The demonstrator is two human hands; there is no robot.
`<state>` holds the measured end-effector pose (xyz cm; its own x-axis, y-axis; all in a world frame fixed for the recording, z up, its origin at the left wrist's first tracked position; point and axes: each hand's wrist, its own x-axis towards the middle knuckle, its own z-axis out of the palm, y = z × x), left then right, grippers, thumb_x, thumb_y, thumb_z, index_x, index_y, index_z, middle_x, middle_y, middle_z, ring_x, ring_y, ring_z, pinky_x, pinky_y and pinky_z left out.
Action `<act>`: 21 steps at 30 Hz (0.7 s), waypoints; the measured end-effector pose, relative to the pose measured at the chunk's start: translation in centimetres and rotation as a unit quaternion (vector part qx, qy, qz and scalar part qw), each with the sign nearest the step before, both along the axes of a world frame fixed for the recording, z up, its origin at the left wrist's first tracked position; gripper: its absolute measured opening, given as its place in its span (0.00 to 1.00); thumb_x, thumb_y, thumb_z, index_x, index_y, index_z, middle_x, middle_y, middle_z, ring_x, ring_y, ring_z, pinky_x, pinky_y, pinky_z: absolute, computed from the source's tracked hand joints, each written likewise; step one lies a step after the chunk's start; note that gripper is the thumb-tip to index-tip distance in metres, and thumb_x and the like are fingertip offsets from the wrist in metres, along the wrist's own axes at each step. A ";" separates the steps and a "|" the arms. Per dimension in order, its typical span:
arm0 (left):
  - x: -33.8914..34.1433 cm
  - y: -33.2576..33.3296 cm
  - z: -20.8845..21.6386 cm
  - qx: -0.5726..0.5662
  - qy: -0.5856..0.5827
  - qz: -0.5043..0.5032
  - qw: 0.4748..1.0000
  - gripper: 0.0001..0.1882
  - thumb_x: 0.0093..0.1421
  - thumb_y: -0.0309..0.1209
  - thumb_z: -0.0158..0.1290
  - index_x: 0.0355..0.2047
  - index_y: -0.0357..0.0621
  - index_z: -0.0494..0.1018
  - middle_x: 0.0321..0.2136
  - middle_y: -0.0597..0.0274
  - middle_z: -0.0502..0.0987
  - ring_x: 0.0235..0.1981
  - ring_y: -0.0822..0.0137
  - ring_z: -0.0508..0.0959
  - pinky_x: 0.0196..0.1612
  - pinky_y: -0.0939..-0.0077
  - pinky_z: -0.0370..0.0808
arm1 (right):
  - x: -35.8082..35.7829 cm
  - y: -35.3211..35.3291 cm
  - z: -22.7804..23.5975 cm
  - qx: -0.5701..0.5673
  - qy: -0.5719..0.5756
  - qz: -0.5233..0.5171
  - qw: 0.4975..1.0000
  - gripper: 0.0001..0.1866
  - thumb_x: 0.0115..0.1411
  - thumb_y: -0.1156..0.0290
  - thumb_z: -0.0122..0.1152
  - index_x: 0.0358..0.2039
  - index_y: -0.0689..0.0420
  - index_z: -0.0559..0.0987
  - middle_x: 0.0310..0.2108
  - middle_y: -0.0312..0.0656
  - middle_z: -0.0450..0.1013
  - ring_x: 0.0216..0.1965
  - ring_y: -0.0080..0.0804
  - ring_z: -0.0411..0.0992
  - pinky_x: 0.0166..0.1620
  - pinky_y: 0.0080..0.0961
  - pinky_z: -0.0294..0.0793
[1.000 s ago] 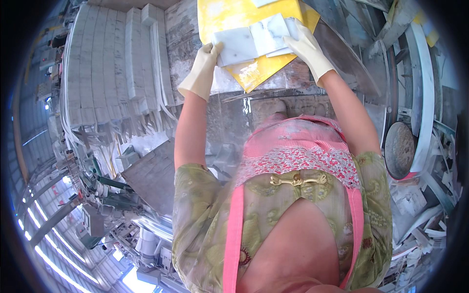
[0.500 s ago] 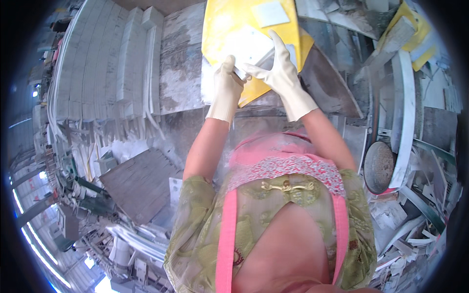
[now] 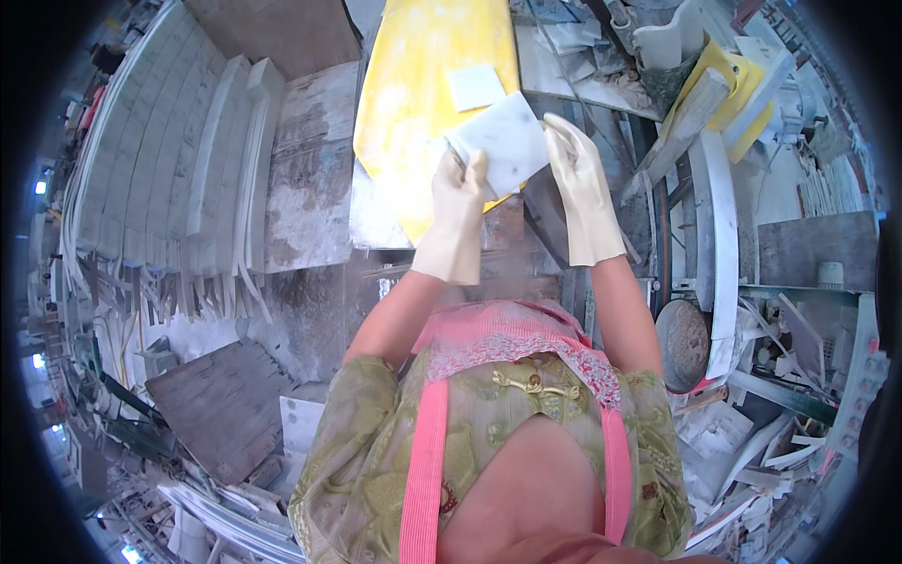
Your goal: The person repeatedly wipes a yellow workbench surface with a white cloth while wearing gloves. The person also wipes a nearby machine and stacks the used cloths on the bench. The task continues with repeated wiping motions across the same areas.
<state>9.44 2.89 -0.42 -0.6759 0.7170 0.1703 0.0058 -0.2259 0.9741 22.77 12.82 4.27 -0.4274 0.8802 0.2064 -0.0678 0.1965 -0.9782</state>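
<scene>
Left hand around tile, right hand extended alongside

Fingers and outer edges are lost from sight.
Most fingers of the left hand are hidden beneath the white marble tile at the upper centre of the frame; whether the tile is touched by the right hand cannot be told. The yellow sheet is cut off by the top edge, the pink straps by the lower edge. At far left, small bright spots are too blurred to be identified.
</scene>
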 end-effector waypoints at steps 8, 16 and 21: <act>1.2 -1.5 0.3 -0.003 0.323 0.090 0.942 0.14 0.65 0.32 0.58 0.43 0.33 0.72 0.28 0.41 0.76 0.30 0.39 0.77 0.34 0.52 0.73 | -4.0 -1.4 2.3 0.020 -0.102 -0.069 0.992 0.38 0.47 0.50 0.79 0.50 0.65 0.76 0.45 0.49 0.78 0.46 0.36 0.77 0.48 0.32 0.76; 0.9 -1.9 0.5 -0.022 0.190 0.053 0.980 0.16 0.66 0.33 0.57 0.46 0.31 0.72 0.29 0.41 0.78 0.29 0.43 0.78 0.34 0.56 0.75 | -5.6 0.3 2.1 0.037 -0.047 -0.060 0.996 0.20 0.52 0.58 0.76 0.31 0.63 0.80 0.29 0.42 0.78 0.29 0.28 0.75 0.36 0.30 0.75; 0.9 -2.5 0.8 -0.093 0.077 0.003 0.993 0.21 0.69 0.34 0.55 0.53 0.28 0.70 0.39 0.50 0.81 0.40 0.68 0.79 0.43 0.70 0.77 | -5.5 0.8 1.5 0.020 -0.061 -0.104 0.993 0.20 0.57 0.57 0.73 0.30 0.64 0.81 0.27 0.38 0.78 0.28 0.22 0.72 0.35 0.25 0.74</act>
